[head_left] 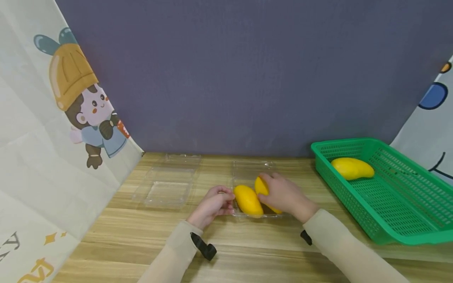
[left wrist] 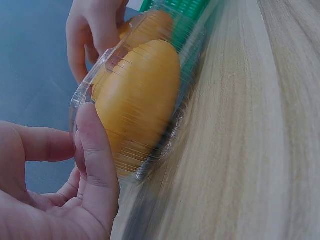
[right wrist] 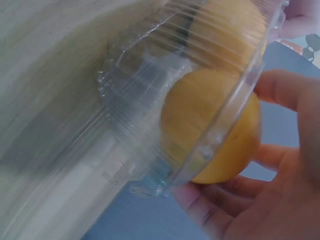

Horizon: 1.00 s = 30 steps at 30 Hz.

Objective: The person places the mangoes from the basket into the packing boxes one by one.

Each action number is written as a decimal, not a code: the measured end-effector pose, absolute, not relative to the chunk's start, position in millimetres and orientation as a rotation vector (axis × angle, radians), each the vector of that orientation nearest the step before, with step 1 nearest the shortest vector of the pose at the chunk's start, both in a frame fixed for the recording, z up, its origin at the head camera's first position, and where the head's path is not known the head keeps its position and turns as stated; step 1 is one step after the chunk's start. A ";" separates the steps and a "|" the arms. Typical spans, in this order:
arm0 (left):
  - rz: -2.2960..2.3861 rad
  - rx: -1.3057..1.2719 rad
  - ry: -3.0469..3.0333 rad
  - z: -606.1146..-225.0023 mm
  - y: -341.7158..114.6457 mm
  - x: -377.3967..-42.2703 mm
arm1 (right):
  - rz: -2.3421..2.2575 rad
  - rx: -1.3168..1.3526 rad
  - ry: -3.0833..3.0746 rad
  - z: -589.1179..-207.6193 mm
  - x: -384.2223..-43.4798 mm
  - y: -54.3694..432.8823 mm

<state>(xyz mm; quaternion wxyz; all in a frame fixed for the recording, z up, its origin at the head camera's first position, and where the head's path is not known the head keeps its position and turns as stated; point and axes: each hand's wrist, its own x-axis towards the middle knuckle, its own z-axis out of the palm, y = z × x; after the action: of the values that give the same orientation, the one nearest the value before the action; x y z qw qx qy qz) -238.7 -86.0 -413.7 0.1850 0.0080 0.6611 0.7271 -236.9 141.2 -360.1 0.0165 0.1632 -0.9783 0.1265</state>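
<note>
A clear plastic clamshell box (head_left: 247, 169) stands on the table with its lid laid back. One yellow mango (head_left: 249, 200) lies in its left half. At the box's left edge is my left hand (head_left: 214, 204), and in the left wrist view its thumb and fingers pinch the rim (left wrist: 79, 97). My right hand (head_left: 284, 194) holds a second mango (head_left: 261, 186) from above, at the right half of the box. In the right wrist view that mango (right wrist: 205, 125) sits partly below the rim, with fingers curled around its upper side.
Another clear clamshell box (head_left: 168, 192) lies opened out on the left of the wooden table (head_left: 141, 243). A green plastic basket (head_left: 400, 208) stands at the right, holding one more mango (head_left: 352, 168). A dark grey panel (head_left: 226, 78) rises behind the table.
</note>
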 end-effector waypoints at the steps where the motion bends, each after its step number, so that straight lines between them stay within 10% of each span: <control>1: 2.050 0.023 1.863 -413.5 -86.3 -238.5 | 0.361 0.512 -3.038 -359.7 -236.3 139.7; 30: 2.063 0.021 1.853 -412.8 -85.4 -237.7 | 0.445 0.485 -3.053 -363.5 -233.7 142.5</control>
<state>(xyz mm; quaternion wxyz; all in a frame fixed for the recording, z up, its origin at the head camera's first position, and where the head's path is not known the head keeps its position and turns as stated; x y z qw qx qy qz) -237.7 -85.4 -412.8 0.1834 0.0073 0.6569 0.7313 -233.7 142.5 -363.5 0.0094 0.1552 -0.9775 0.1425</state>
